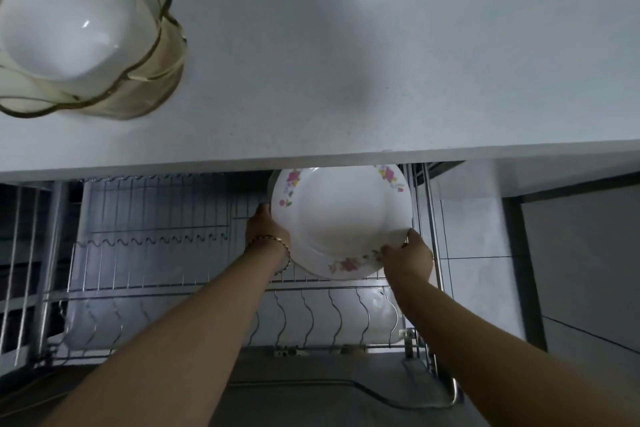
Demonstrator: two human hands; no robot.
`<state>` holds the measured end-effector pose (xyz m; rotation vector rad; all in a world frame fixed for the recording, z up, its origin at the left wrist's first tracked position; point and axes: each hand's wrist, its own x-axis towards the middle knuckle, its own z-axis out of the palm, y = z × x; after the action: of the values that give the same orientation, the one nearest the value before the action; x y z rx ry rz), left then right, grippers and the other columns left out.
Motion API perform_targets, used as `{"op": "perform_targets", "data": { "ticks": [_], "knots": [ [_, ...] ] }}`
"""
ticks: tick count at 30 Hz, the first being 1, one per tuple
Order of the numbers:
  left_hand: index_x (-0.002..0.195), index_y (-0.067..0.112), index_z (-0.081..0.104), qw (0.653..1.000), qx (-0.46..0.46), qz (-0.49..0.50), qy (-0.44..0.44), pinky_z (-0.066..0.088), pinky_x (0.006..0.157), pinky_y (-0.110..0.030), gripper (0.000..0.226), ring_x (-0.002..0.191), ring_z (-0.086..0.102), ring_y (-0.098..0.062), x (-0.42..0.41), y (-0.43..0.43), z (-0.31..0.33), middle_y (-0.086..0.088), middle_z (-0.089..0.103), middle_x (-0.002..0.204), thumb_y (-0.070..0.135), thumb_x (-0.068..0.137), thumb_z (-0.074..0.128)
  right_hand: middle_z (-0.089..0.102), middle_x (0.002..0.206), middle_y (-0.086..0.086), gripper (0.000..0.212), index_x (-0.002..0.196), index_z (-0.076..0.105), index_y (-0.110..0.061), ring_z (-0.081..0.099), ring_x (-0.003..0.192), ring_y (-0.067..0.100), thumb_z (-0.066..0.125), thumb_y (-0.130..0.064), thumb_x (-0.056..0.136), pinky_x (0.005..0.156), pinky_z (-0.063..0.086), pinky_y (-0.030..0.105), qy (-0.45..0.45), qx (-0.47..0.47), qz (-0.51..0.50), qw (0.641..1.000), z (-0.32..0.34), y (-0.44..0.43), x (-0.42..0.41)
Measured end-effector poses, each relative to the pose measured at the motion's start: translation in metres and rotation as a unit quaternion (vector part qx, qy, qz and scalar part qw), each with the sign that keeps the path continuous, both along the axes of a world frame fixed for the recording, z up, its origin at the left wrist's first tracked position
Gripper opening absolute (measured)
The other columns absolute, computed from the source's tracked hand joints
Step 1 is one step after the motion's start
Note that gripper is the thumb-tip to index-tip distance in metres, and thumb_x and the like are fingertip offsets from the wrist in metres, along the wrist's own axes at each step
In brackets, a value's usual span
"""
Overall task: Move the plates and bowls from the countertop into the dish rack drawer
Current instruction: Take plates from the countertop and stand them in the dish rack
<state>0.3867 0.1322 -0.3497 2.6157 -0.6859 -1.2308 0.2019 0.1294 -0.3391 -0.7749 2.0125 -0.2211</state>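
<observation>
I hold a white plate with pink flowers on its rim (341,218) over the pulled-out dish rack drawer (156,243), below the countertop's front edge. My left hand (265,227) grips the plate's left edge, fingers hidden behind it. My right hand (407,258) pinches the lower right rim. The plate is tilted, its face toward me, at the right end of the wire rack. On the countertop (346,62) at the far left stands an amber scalloped glass bowl (152,80) with a white bowl (69,21) nested inside it.
Wavy wire dividers (311,319) run along the drawer's front row, and a white dish (381,319) stands in the right slots. Metal frame rails (431,218) bound the drawer on the right. Grey cabinet fronts (581,270) lie further right.
</observation>
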Motion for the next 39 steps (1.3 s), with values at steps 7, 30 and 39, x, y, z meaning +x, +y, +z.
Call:
{"op": "perform_targets", "data": {
  "ticks": [7,30,39],
  "knots": [
    [0.132,0.032,0.044,0.941,-0.084,0.226,0.237,0.039,0.097,-0.067,0.053,0.118,0.051,-0.037,-0.002,0.002,-0.005,-0.008,0.053,0.132,0.005,0.087,0.044,0.055,0.133,0.009,0.055,0.143,0.035,-0.018,0.057,0.106,0.026,0.052,-0.010,0.091,0.084,0.044,0.027,-0.070,-0.025,-0.074,0.995,-0.002,-0.004,0.008],
    [0.080,0.017,0.056,0.925,-0.021,-0.370,0.088,0.053,0.080,-0.032,0.022,0.081,0.052,-0.019,-0.077,-0.014,0.201,-0.015,0.059,0.089,0.005,0.090,0.041,0.068,0.115,0.015,0.037,0.126,0.054,-0.004,0.071,0.089,0.023,0.049,-0.020,0.093,0.083,0.052,0.029,0.018,0.031,0.345,0.938,0.208,-0.018,-0.068],
    [0.083,0.014,0.060,0.902,-0.121,-0.409,0.067,0.054,0.085,-0.033,0.015,0.082,0.061,-0.023,-0.221,-0.094,0.318,-0.013,0.065,0.085,0.010,0.085,0.046,0.061,0.095,0.008,0.035,0.124,0.054,-0.002,0.059,0.062,0.009,0.049,-0.018,0.093,0.058,0.048,0.018,0.027,-0.015,0.308,0.951,0.329,-0.091,-0.247]
  ]
}}
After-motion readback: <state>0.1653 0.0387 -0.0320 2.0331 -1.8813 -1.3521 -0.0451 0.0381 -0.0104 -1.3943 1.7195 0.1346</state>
